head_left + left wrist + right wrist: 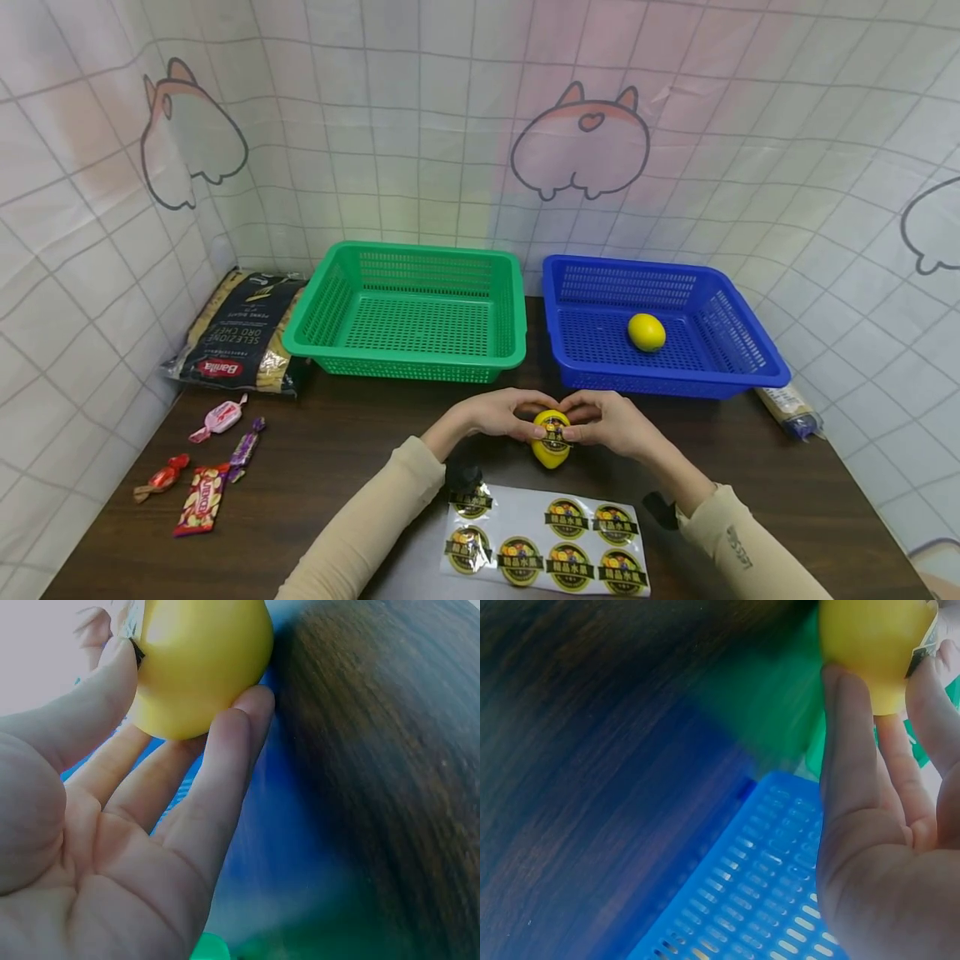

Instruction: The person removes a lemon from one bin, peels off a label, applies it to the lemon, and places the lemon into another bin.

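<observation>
Between both hands a yellow lemon is held just above the table, with a round black-and-gold fruit sticker on the side facing me. My left hand grips the lemon from the left, its thumb at the sticker's edge. From the other side my right hand grips it too, thumb on the sticker's right edge. Both wrist views show fingers curled around the lemon, and the sticker's dark edge stands slightly off the skin. A white sheet of the same stickers lies below the hands.
At the back stand a green basket and a blue basket, the latter holding another lemon. A black pasta bag lies at the back left, with several wrapped candies before it. Another package lies beside the blue basket.
</observation>
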Available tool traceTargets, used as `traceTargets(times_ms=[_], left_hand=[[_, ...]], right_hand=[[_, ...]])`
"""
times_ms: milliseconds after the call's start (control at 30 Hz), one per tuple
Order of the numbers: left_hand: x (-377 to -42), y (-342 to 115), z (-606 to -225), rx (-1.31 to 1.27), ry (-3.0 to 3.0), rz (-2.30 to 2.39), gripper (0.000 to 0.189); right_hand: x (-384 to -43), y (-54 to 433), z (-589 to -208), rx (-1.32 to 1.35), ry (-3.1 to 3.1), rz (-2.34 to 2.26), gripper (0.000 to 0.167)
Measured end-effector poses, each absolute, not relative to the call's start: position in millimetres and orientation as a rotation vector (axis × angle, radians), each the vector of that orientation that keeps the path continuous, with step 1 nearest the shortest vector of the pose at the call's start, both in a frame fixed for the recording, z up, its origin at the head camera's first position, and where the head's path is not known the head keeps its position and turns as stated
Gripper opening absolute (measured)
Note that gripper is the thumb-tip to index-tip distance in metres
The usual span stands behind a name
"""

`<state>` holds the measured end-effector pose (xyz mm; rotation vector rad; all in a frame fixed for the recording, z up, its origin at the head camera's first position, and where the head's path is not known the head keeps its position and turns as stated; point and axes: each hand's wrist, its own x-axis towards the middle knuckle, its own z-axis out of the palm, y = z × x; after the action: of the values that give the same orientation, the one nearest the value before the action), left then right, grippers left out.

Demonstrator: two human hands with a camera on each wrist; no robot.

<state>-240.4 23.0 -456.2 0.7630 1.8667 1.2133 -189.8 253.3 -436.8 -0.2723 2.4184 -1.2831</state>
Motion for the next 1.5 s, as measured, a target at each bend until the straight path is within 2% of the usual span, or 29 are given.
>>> traceTargets(times_ms=[1500], left_hand=[[-240.0,18.0,-461.0,0.762,1.878,1.213,0.054]], right_hand=[[-190.9,260.1,-440.6,-0.365,2.374,-1.272,0.043]])
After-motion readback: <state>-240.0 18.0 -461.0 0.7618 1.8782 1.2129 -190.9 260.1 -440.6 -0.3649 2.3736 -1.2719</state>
